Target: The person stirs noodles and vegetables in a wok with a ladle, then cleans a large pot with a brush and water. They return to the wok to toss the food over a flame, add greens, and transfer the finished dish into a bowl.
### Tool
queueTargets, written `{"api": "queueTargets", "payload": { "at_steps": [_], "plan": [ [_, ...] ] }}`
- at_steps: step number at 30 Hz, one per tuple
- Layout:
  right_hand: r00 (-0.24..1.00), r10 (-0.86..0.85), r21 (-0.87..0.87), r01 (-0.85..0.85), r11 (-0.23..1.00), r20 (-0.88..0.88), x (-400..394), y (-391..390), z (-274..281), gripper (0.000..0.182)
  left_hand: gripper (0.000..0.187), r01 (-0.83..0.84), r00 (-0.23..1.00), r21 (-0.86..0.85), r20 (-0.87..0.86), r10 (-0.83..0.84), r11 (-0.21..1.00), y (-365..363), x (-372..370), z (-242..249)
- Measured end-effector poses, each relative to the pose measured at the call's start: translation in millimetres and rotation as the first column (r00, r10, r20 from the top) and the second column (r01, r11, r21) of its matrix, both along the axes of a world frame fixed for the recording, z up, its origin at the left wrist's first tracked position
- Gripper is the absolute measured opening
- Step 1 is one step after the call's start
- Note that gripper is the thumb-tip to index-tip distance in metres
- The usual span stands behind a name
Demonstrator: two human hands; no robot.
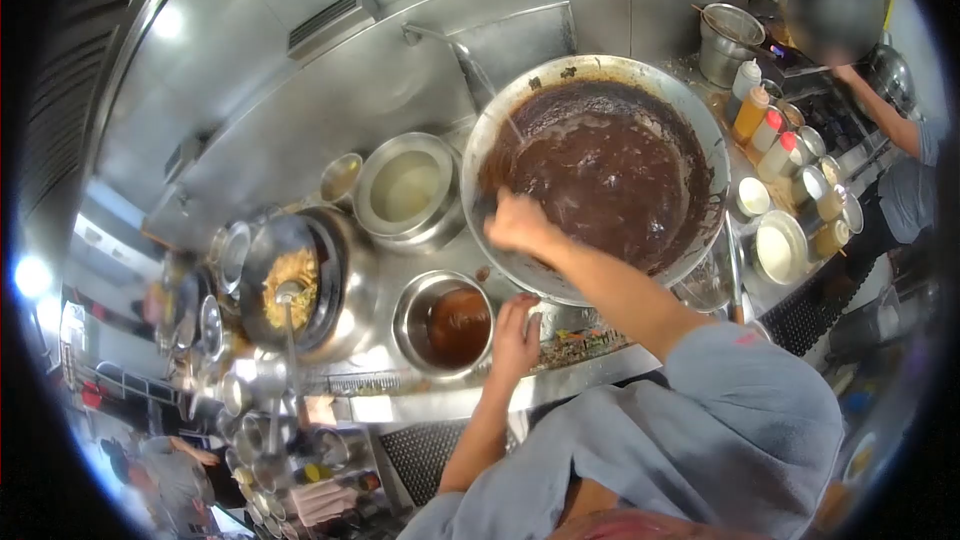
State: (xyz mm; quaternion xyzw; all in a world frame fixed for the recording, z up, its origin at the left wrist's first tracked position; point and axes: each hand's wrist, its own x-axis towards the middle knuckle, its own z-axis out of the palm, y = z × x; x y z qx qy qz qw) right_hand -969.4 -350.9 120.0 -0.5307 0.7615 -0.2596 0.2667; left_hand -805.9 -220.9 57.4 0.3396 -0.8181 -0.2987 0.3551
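My right hand is closed in a fist over the left side of a large wok. Beside the fist is a brown, blurred shape inside the rim; I cannot make out what I grip. Dark brown liquid with some foam fills much of the wok. A bent tap reaches over the wok's back left, with a thin stream below it. My left hand holds nothing, its fingers loosely extended at the counter's front edge, close beside a steel pot of reddish-brown liquid.
A pot of pale liquid stands left of the wok. Farther left, a ladle rests in a wok of food. Squeeze bottles and small containers line the right side. Another person's arm reaches over a stove there.
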Motion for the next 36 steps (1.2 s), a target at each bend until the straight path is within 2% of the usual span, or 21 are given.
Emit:
{"api": "queueTargets", "payload": {
  "at_steps": [2,5,6,9,11,12,13,15,17,19,20,21,23,25,27,29,30,32,34,35,36],
  "plan": [
    [0.982,-0.110,-0.035,0.116,0.993,0.154,-37,-41,10,0.061,0.028,-0.037,0.998,-0.022,0.046,0.038,0.999,-4,3,4],
    [0.988,-0.132,-0.048,0.136,0.990,0.079,1,-40,4,0.064,0.037,-0.041,0.992,0.007,0.118,0.040,0.999,-14,4,5],
    [0.998,-0.039,-0.049,0.041,0.998,0.042,10,-28,-5,0.065,0.039,-0.002,0.988,-0.031,0.157,0.007,1.000,-20,1,7],
    [0.998,0.045,-0.012,-0.045,0.999,-0.050,11,3,2,0.061,0.047,0.105,0.962,-0.103,0.261,-0.075,0.989,-47,1,-5],
    [0.986,-0.105,-0.056,0.113,0.992,0.130,-28,-28,-1,0.061,0.052,0.266,0.851,-0.203,0.509,-0.130,0.942,-62,0,-6],
    [0.967,-0.144,-0.041,0.156,0.987,0.208,-41,-40,-2,0.062,0.055,0.289,0.823,-0.204,0.551,-0.135,0.935,-69,-1,-5],
    [0.967,-0.145,-0.040,0.157,0.987,0.207,-33,-41,-6,0.062,0.055,0.291,0.824,-0.202,0.550,-0.137,0.935,-79,-1,-5],
    [0.988,-0.114,-0.044,0.119,0.992,0.104,-3,-32,-16,0.065,0.056,0.391,0.735,-0.183,0.652,-0.186,0.902,-92,-1,-9],
    [0.997,0.070,-0.008,-0.070,0.998,0.016,15,-2,-19,0.071,0.051,0.409,0.780,-0.240,0.593,-0.200,0.880,-101,-2,-13],
    [0.998,0.048,-0.008,-0.048,0.999,0.042,-2,2,-6,0.062,0.050,0.467,0.757,-0.288,0.619,-0.209,0.836,-111,-6,-23],
    [0.992,-0.075,-0.047,0.080,0.996,0.103,-16,-11,-6,0.060,0.046,0.521,0.757,-0.405,0.626,-0.187,0.752,-113,-10,-19],
    [0.967,-0.194,-0.078,0.209,0.975,0.165,-33,-27,-4,0.057,0.046,0.522,0.757,-0.406,0.625,-0.188,0.750,-112,-13,-22],
    [0.956,-0.213,-0.022,0.222,0.975,0.204,-39,-35,-2,0.060,0.043,0.502,0.789,-0.420,0.580,-0.202,0.756,-114,-18,-30],
    [0.990,-0.120,-0.001,0.120,0.993,0.074,-12,-25,-13,0.064,0.040,0.481,0.826,-0.459,0.523,-0.210,0.747,-110,-22,-39],
    [0.994,0.093,0.085,-0.097,0.992,0.049,-2,22,8,0.065,0.038,0.452,0.857,-0.492,0.470,-0.210,0.744,-99,-21,-45],
    [0.991,0.129,0.105,-0.133,0.986,0.043,-6,48,16,0.060,0.034,0.370,0.817,-0.363,0.565,-0.114,0.855,-70,-34,-49],
    [0.996,0.066,0.064,-0.069,0.996,0.052,-11,38,10,0.057,0.031,0.356,0.896,-0.520,0.427,-0.124,0.777,-60,-42,-45],
    [0.985,-0.132,-0.006,0.133,0.991,0.116,-24,3,-9,0.053,0.026,0.304,0.919,-0.430,0.367,-0.142,0.851,-26,-58,-34],
    [0.987,-0.111,0.076,0.103,0.992,0.114,-13,-8,-8,0.057,0.024,0.269,0.930,-0.395,0.343,-0.130,0.878,-12,-73,-31],
    [0.993,-0.083,0.090,0.076,0.993,0.082,1,-1,-6,0.059,0.022,0.252,0.959,-0.425,0.232,-0.164,0.869,-8,-78,-32],
    [0.999,0.045,0.147,-0.049,0.988,0.030,8,11,-6,0.060,0.021,0.233,0.972,-0.447,0.121,-0.200,0.863,-2,-80,-35]
  ]
}}
